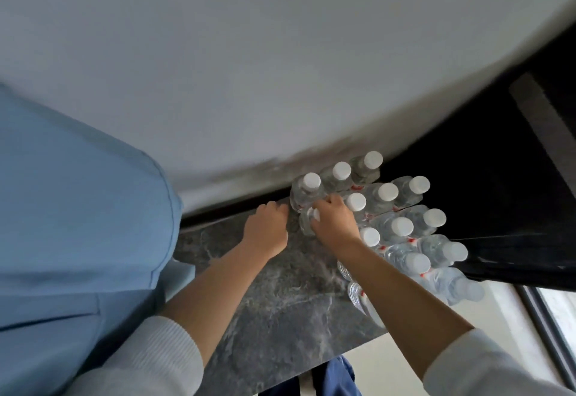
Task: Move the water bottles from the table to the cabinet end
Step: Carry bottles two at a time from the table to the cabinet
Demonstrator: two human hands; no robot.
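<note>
Right hand [333,224] gripping water bottle [307,224]

Blue cushion [78,208] beside pale grey wall [280,52]

The right hand [333,224] covers most of the bottle [307,224] it grips, hiding its cap. The forearm hides the bottles [355,294] at the marble top's [280,302] right edge except slivers. The farthest-right bottle [467,291] is smeared by blur. The left hand's [266,230] fingertips are hidden behind its knuckles. Both sleeves [149,361] are cut off by the bottom edge.
</note>
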